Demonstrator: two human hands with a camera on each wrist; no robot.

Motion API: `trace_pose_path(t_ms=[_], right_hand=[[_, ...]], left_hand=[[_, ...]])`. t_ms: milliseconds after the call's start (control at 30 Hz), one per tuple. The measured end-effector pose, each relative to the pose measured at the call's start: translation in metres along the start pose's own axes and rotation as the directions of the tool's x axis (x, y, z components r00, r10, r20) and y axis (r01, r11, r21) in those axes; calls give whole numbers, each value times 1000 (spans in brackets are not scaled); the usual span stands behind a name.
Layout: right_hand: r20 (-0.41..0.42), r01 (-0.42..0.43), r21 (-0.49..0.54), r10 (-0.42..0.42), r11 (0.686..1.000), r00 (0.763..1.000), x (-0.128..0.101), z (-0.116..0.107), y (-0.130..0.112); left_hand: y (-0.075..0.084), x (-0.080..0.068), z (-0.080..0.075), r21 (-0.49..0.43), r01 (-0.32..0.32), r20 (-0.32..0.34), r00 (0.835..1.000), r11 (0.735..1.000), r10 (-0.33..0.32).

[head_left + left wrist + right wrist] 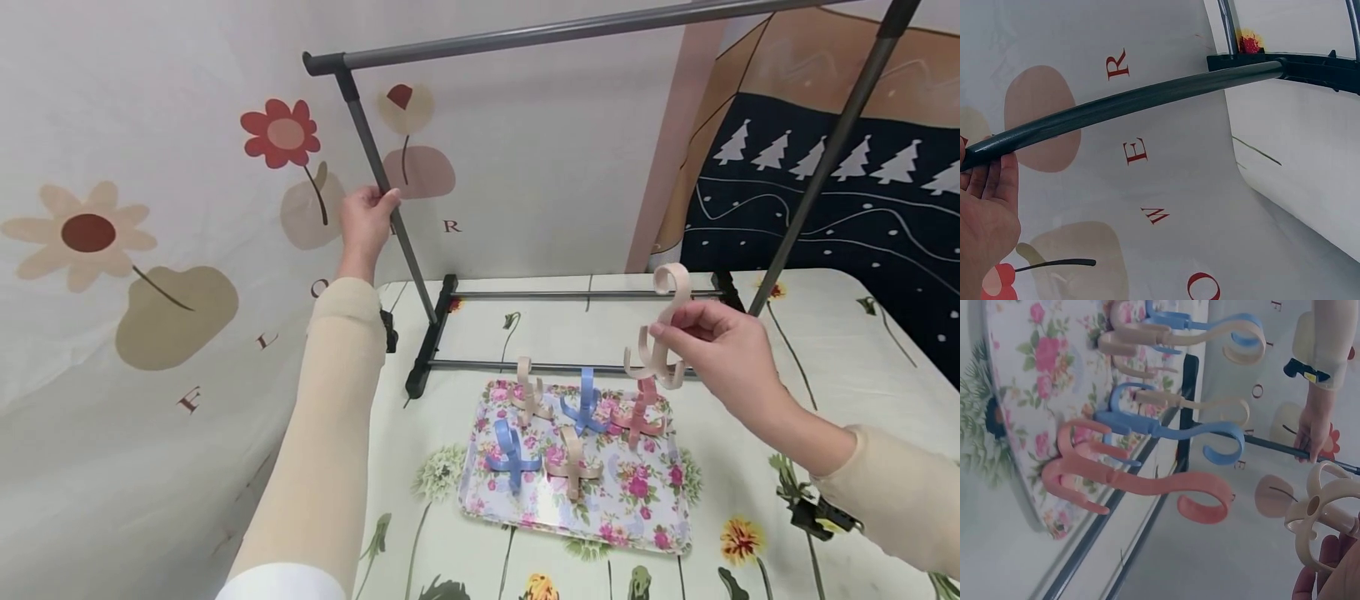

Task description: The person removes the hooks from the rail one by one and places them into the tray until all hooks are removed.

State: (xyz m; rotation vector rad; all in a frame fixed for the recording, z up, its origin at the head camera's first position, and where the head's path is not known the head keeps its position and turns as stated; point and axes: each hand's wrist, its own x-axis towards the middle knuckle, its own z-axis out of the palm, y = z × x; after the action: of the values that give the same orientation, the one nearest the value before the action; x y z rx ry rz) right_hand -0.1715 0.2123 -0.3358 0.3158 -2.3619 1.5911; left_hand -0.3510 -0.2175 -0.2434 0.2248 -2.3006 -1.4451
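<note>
the left hand (365, 221) is curled round the slanted post (390, 208) of the grey clothes rack (540, 33), at about 10 o'clock in the head view. its fingers wrap the dark post tight. the left wrist view shows the same post (1135, 103) running from the fingers (988, 181) to the black foot of the rack (1285, 62).

the right hand (723, 350) is at about 3 o'clock from the middle. it pinches a beige hook (660, 333) by its stem, between thumb and fingertips. the hook's round top points up and its little claws hang down. it is in the air, above the far right corner of the flowery tray (480, 492). in the right wrist view the beige hook (1319, 519) sits at 4 o'clock by the fingertips (1310, 581).

the tray lies on the flower cloth (847, 367), at 6 o'clock from the rack. five more hooks stand on it: a beige one (528, 392), a blue one (585, 404), a pink one (637, 417), another blue one (510, 454) and another beige one (573, 462). the pink hook is just under the held hook.
</note>
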Motion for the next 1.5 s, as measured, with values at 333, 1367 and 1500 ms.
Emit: trace_pose_path(t_ms=[333,1367,1500], right_hand=[[61,30,-14,-29,999,998,-24,1,6],[231,-143,16,135,990,963,-79,32,70],[242,-144,-3,140,990,960,-81,36,74]], left_hand=[[-1,0,0,-3,0,-1,1000,1000,0],[-2,-2,1,26,-51,-15,999,998,51],[-2,-2,1,20,-45,-14,999,999,45]])
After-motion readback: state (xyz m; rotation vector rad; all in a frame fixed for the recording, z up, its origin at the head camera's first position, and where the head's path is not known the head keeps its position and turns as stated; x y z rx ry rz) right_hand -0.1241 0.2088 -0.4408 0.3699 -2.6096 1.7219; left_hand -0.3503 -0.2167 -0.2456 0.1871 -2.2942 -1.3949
